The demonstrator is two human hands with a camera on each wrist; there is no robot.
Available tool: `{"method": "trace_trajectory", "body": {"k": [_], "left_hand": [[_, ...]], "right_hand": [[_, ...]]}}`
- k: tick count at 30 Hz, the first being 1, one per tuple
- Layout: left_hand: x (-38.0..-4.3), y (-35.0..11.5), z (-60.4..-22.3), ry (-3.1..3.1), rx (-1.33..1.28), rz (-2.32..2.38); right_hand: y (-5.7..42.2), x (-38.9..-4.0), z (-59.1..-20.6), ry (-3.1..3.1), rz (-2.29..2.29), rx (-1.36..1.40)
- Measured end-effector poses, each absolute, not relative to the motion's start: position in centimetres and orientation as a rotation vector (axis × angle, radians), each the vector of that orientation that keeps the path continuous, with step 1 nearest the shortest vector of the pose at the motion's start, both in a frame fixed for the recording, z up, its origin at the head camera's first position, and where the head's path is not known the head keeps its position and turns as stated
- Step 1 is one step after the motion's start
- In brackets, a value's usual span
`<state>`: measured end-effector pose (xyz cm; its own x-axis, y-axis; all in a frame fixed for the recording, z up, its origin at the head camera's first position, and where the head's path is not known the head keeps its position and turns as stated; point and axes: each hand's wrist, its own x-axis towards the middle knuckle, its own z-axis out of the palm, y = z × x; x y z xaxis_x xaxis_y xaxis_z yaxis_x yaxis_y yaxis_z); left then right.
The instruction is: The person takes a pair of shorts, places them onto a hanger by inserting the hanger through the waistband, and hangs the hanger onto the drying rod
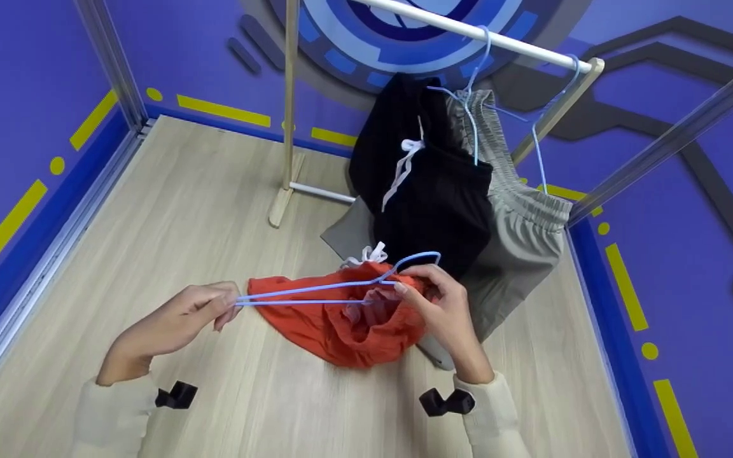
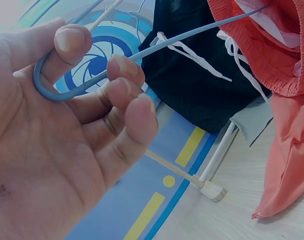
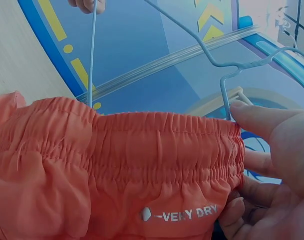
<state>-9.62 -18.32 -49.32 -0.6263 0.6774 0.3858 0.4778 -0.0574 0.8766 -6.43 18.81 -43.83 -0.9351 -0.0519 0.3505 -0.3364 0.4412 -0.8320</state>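
Note:
My left hand [image 1: 182, 315] pinches the rounded end of a light-blue wire hanger [image 1: 309, 291] between thumb and fingers. Orange shorts [image 1: 315, 331] with a gathered elastic waistband and white drawstring hang beneath the hanger. In the right wrist view, the hanger's far end goes down behind the waistband [image 3: 161, 145], which carries the print "VERY DRY" below it. My right hand [image 1: 446, 302] grips the waistband's right side, its thumb against the hanger wire near the hook. The left wrist view shows the hanger's bend [image 2: 57, 95] in my left palm.
A rack with a white rail [image 1: 443, 22] and wooden posts stands at the back. Black shorts [image 1: 430, 191] with a white drawstring and grey-green trousers [image 1: 525, 235] hang on it from blue hangers. Blue panel walls [image 1: 16, 114] border the wood-patterned floor [image 1: 169, 210].

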Motion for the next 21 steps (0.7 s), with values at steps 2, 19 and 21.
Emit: {"method": "trace_trajectory", "body": {"k": [2, 19, 21], "left_hand": [[-9.62, -18.32, -49.4, 2.025, 1.27, 1.77], [-9.59, -18.42, -49.66, 2.004, 1.279, 1.78], [-9.61, -18.39, -49.74, 2.004, 1.285, 1.781]], "right_hand": [[18.81, -6.39, -43.81, -2.437, 1.487, 0.345], [18.75, -5.99, -43.09, -2.517, 1.228, 0.509], [18.53, -6.06, -42.92, -2.513, 1.206, 0.521]]}}
